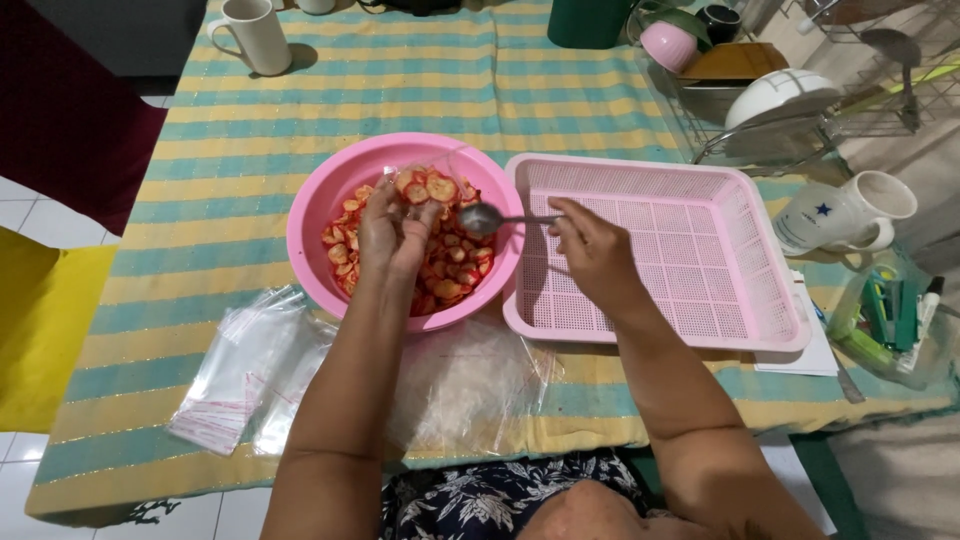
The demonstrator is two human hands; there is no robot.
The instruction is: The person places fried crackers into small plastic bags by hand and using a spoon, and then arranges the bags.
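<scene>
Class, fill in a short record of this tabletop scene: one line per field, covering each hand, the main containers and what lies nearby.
Left hand: left hand over the pink bowl, holding open a clear bag with a few slices in it
Right hand: right hand holds a metal spoon, its bowl above the pink bowl
Bowl contents: red-coated chip slices
Beside the bowl: pink perforated tray, nothing in it
Front edge: stack of clear plastic bags
Surface: striped tablecloth
Far left: white mug

Pink bowl (310,235), pink basket (690,250), tablecloth (400,80) striped (yellow and teal).
</scene>
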